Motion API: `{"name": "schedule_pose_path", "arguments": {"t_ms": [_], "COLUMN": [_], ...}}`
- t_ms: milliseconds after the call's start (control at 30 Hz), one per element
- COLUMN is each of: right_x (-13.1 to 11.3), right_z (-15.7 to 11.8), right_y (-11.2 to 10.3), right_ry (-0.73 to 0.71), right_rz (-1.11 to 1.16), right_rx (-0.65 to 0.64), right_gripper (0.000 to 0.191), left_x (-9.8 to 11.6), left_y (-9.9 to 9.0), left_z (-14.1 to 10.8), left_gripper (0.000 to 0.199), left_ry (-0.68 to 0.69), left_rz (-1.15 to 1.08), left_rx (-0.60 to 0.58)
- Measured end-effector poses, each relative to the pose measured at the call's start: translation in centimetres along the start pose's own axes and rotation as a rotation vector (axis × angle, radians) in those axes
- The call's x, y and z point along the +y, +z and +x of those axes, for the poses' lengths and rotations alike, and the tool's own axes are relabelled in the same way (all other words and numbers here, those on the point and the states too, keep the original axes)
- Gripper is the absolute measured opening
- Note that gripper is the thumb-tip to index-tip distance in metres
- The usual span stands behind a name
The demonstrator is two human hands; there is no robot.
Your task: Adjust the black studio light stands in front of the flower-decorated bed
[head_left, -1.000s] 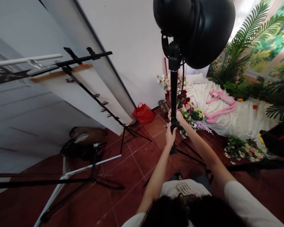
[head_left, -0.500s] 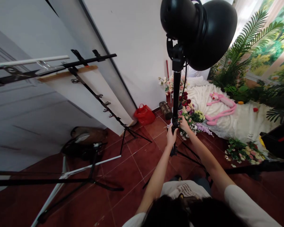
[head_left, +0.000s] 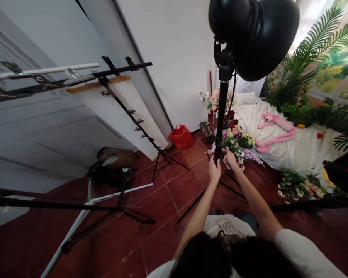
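A black light stand [head_left: 221, 108] rises in front of me, with a large black studio light [head_left: 253, 36] on its top. My left hand [head_left: 214, 170] is wrapped around the stand's pole, low down. Slightly higher and to the right, my right hand [head_left: 229, 157] has its fingers closed at the stand's collar, by what looks like a clamp knob; the knob itself is mostly hidden by the fingers. A cable hangs down along the pole from the light. The stand's thin legs spread over the floor below my hands.
Left stands a backdrop stand [head_left: 124, 104] with clips and a white sheet. White and black stand legs [head_left: 112, 197] cross the red tiled floor [head_left: 159, 220]. A red plastic bag [head_left: 182, 137] sits by the wall. Right lie artificial flowers [head_left: 234, 135], a white cloth [head_left: 304, 150] and a pink plush toy [head_left: 278, 125].
My view has shifted, so the scene sits a little differently in it. Both hands appear slightly lower in view, still at the stand's pole and collar.
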State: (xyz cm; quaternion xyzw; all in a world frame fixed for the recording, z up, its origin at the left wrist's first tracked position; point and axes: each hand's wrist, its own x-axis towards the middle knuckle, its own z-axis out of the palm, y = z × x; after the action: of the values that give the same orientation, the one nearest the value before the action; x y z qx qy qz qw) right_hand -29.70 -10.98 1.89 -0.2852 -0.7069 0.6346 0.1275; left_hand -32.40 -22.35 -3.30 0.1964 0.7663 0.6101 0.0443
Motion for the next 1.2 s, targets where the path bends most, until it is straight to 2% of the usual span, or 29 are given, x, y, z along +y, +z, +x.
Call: {"name": "schedule_pose_path", "arguments": {"t_ms": [67,133,200,267,400,500,567,667,733,800,933,1067,1200], "right_x": [3.5,7.2,10.5,13.0,15.5,15.8,15.6,15.0,14.4,13.9,12.8,12.1,12.4], "right_z": [-3.4,-6.8,-10.0,-13.0,-18.9,-22.9,-25.4,-28.4,-29.8,-30.8,-31.1,-29.9,-28.9], "right_y": [-0.5,-1.6,-3.3,-5.2,-8.7,-10.5,-11.6,-13.3,-14.7,-16.0,-18.5,-20.5,-21.3], "right_ry": [0.082,0.276,0.384,0.444,0.435,0.373,0.295,0.160,0.077,0.000,-0.104,-0.196,-0.413], "right_rz": [0.051,0.220,0.353,0.453,0.620,0.753,0.873,1.089,1.274,1.469,1.684,1.679,1.749], "right_rx": [0.051,0.111,0.176,0.305,0.624,0.822,0.928,1.015,1.023,0.984,0.797,0.653,0.604], "right_gripper": [0.061,0.056,0.052,0.050,0.047,0.046,0.045,0.042,0.037,0.032,0.027,0.020,0.020], "left_x": [-1.9,-3.5,-4.2,-3.9,-1.0,2.2,4.4,7.3,8.9,10.1,11.5,11.3,10.4], "left_y": [0.4,1.2,2.6,4.6,9.9,14.5,17.4,21.1,23.2,25.1,28.2,29.9,30.5], "left_z": [-1.9,-3.6,-4.8,-5.5,-6.6,-8.6,-10.6,-14.0,-16.2,-18.0,-20.2,-21.2,-21.7], "left_gripper": [0.048,0.048,0.045,0.042,0.038,0.038,0.037,0.037,0.039,0.041,0.037,0.031,0.033], "left_ry": [-0.098,-0.148,-0.141,-0.094,0.023,0.159,0.277,0.416,0.469,0.493,0.469,0.408,0.330], "left_rz": [0.033,0.060,0.060,0.040,-0.029,-0.134,-0.216,-0.311,-0.345,-0.356,-0.320,-0.286,-0.318], "left_rx": [-0.070,-0.167,-0.266,-0.362,-0.594,-0.845,-1.040,-1.283,-1.374,-1.416,-1.441,-1.440,-1.416]}}
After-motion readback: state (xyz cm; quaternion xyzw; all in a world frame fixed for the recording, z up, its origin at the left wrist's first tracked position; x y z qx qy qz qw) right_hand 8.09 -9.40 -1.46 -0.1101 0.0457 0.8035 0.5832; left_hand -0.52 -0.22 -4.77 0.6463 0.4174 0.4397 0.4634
